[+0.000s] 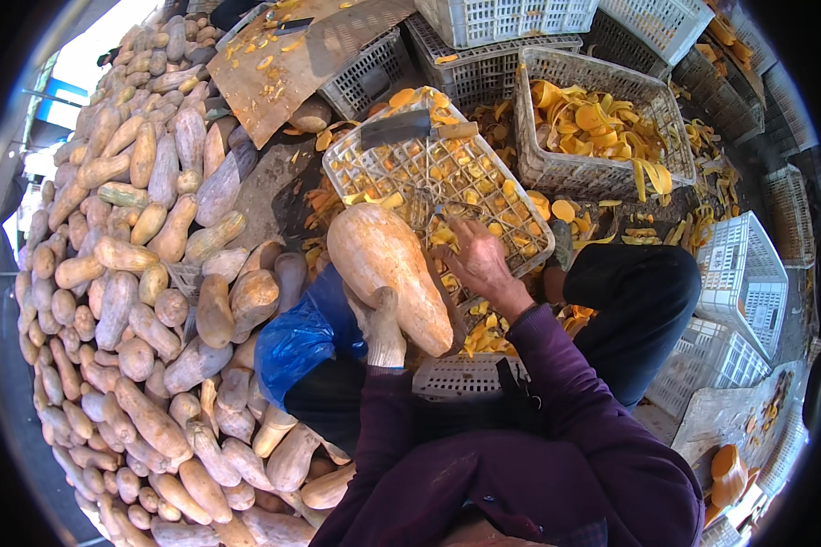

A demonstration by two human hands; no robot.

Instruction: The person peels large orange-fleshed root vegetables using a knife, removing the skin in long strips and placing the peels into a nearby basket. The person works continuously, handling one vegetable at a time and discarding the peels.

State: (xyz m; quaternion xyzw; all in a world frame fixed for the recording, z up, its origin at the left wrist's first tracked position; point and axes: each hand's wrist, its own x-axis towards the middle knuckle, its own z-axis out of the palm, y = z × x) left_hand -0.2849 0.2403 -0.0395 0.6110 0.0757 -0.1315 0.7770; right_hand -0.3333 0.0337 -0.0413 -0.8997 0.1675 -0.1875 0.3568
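A large unpeeled squash point(390, 267) with tan, mottled skin is held up by my left hand point(382, 328), which wears a pale glove and grips its lower left side. My bare right hand point(479, 261) is to the right of the squash, above an upturned plastic crate point(544, 239) strewn with orange scraps. A small tool point(445, 210) with a metal part shows at its fingertips; how the fingers hold it is hard to tell. Across the crate's far end lies a cleaver point(397, 130) with a wooden handle.
A big pile of unpeeled squash point(150, 328) fills the left side. Beyond the upturned crate stands a crate of orange peelings point(677, 171). A stained board point(260, 75) is at the upper left. White crates point(742, 273) stand at the right, and peeled orange squash point(727, 472) lies at the lower right.
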